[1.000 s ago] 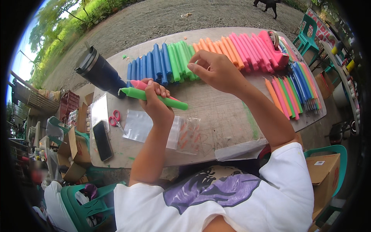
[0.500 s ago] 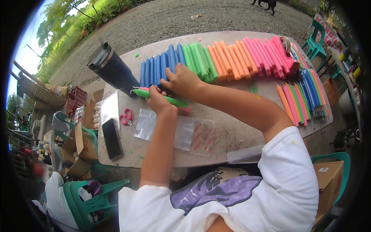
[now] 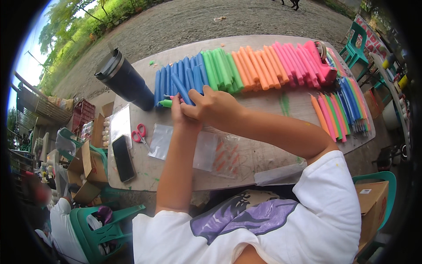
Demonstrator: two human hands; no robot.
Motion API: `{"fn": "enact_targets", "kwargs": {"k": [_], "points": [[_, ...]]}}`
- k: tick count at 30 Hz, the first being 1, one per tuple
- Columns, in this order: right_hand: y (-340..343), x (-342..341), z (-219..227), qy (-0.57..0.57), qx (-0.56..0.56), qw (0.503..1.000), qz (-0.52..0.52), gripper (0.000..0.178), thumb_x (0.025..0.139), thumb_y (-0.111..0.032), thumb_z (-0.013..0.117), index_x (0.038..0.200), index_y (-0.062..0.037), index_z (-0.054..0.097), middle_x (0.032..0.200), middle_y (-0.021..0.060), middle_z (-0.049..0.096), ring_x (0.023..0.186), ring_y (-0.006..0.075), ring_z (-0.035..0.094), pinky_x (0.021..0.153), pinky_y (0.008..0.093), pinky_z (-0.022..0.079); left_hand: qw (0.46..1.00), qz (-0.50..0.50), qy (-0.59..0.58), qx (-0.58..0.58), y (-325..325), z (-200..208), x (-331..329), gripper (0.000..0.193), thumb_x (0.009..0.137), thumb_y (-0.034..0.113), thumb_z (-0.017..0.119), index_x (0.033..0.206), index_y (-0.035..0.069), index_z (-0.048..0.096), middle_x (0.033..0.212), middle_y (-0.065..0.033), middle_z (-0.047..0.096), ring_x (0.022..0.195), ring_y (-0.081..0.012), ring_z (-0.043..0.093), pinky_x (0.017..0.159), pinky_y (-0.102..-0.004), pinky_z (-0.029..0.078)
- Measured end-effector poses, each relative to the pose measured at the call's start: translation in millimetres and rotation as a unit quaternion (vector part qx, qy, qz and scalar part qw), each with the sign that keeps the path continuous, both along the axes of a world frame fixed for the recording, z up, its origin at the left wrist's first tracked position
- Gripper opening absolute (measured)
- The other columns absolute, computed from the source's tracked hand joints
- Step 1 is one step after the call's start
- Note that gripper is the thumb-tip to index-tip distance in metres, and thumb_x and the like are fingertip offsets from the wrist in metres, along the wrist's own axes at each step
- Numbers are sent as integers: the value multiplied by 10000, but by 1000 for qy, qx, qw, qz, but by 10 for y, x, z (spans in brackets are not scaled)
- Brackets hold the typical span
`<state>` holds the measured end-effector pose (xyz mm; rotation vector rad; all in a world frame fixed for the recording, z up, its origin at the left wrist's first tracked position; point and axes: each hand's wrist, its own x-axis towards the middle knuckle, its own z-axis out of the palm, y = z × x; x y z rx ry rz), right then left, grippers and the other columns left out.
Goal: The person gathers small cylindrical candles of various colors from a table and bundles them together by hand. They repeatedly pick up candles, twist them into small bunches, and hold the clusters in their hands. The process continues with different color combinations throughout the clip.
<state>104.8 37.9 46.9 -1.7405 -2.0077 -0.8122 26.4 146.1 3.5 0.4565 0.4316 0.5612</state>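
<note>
My left hand (image 3: pixel 181 115) is closed around a green candle (image 3: pixel 166 103), whose wick end pokes out on the left; most of it is hidden by my hands. Just above it a blue candle (image 3: pixel 181 88) slants up and away, with its lower end in my right hand (image 3: pixel 215 105), which overlaps the left. Beyond my hands lies a row of blue candles (image 3: pixel 162 86). To their right follow green candles (image 3: pixel 226 70), orange candles (image 3: pixel 259 66) and pink candles (image 3: pixel 299 64).
A dark tumbler (image 3: pixel 125 79) stands at the left. Nearer are red-handled scissors (image 3: pixel 140 134), a phone (image 3: pixel 123 158) and clear plastic bags (image 3: pixel 202 152). On the right lie mixed thin candles (image 3: pixel 329 115) and a pink tape dispenser (image 3: pixel 323 64). Green chairs (image 3: pixel 99 231) flank the table (image 3: pixel 272 145).
My right hand has drawn a blue candle from the row toward my left hand. The pink candle seen with the green one is now mostly hidden.
</note>
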Motion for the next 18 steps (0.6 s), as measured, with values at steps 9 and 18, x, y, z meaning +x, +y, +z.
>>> {"fn": "enact_targets", "kwargs": {"k": [9, 18], "points": [[-443, -194, 76, -3, 27, 998, 63, 291, 741, -121, 633, 1026, -172, 606, 1068, 128, 579, 815, 272, 650, 628, 290, 570, 998, -16, -24, -56, -58, 3, 0, 681, 878, 630, 457, 1269, 72, 473, 1130, -140, 579, 1046, -327, 587, 917, -474, 487], [-755, -105, -60, 289, 121, 948, 55, 286, 748, -56, 681, 1019, -138, 644, 1026, 108, 630, 906, 275, 639, 776, 351, 545, 990, 11, -110, 83, -484, 274, 26, 843, 845, 744, 316, 1318, 55, 425, 1207, -128, 552, 1047, -296, 579, 854, -469, 498]]}}
